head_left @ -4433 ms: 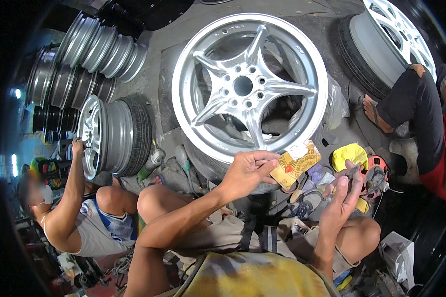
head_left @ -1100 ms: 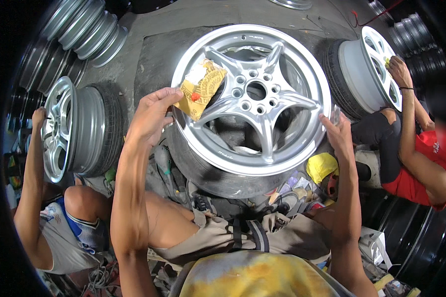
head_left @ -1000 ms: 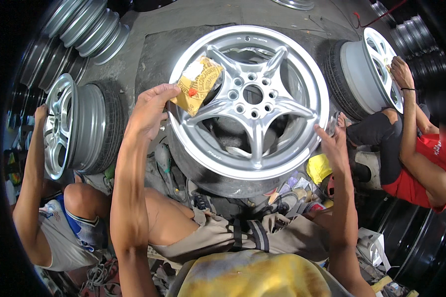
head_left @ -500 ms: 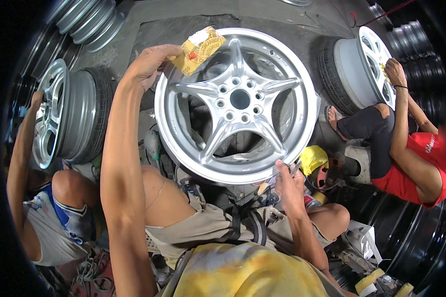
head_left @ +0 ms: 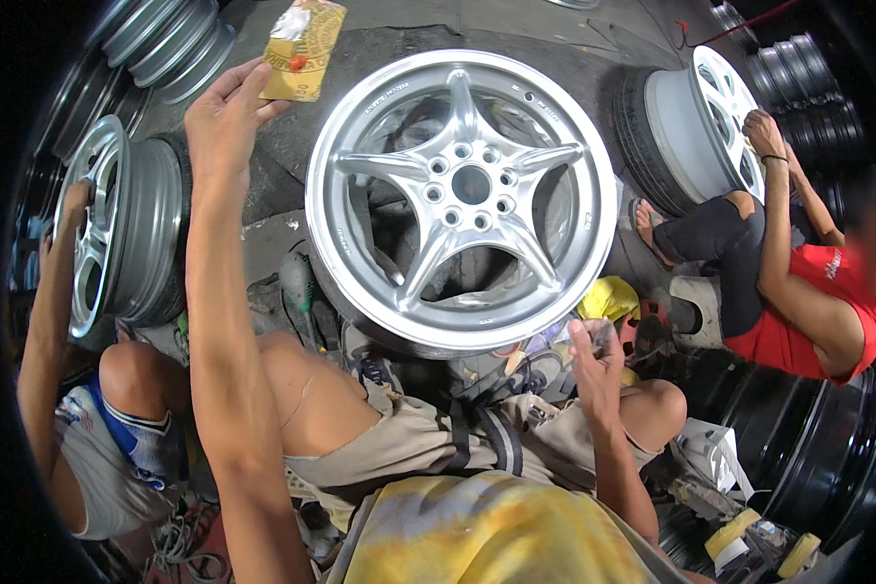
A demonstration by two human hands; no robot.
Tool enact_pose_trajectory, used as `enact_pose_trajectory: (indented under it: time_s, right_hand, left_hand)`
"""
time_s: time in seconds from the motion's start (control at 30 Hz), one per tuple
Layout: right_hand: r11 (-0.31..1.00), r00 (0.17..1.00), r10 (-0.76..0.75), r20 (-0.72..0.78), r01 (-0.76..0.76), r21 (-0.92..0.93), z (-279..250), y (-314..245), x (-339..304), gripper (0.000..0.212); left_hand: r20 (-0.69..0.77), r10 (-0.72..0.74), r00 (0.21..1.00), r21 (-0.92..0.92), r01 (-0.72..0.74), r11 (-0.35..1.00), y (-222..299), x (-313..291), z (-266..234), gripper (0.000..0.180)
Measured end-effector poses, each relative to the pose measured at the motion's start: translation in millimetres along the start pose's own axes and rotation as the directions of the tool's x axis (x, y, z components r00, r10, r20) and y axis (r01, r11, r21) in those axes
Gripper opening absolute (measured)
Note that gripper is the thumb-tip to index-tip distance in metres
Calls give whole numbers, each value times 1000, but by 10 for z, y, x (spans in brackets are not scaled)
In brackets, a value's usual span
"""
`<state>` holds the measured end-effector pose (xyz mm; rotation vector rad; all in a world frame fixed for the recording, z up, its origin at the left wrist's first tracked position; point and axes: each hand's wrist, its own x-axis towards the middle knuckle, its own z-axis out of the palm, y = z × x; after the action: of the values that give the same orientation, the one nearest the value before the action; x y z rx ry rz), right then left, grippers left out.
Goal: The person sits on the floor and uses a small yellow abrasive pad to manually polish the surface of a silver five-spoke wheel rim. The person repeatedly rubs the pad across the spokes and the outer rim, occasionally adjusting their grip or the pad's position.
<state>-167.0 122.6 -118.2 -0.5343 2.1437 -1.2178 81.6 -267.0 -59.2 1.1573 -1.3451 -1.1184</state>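
A silver five-spoke wheel rim (head_left: 467,125) lies face up in front of my knees. My left hand (head_left: 226,122) is raised beyond its upper left side, pinching the lower corner of a yellow-brown sheet of sandpaper (head_left: 313,49). The sheet's printed back shows, with a white patch and a red spot on it. Close to the wheel's lower right edge, my right hand (head_left: 596,362) is off the metal. Its fingers point upward, somewhat apart, and nothing can be made out in them.
Co-workers sit on both sides, each with hands on an upright wheel: a silver one (head_left: 102,229) at left, a white one (head_left: 749,161) at right. A green power tool (head_left: 297,282) lies left of my wheel, yellow cloth (head_left: 608,300) at right. Black rims (head_left: 808,438) crowd the lower right.
My left hand has swung up and left with the sandpaper, away from the wheel. My right hand has come off the wheel's lower right edge and moved slightly right.
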Motion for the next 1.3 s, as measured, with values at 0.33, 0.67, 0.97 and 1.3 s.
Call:
enact_pose_trajectory:
  time_s: [0.33,0.67,0.97,1.3]
  right_hand:
    - [982,984,-139,111,152,-114,203,-223,-156,22]
    - [986,985,-154,77,158,-56,125,-263,-152,22]
    - [984,990,-103,100,86,156,9,-177,-138,23]
    - [978,990,-109,87,91,189,77,-138,-180,14]
  left_hand:
    - [-49,-18,999,0,18,1000,102,-131,-60,37]
    - [-26,27,999,-54,-28,998,109,-134,23,40]
    - [-137,91,986,-106,-106,989,115,-59,-164,36]
    - [-224,44,974,-186,-87,979,79,-50,-406,32]
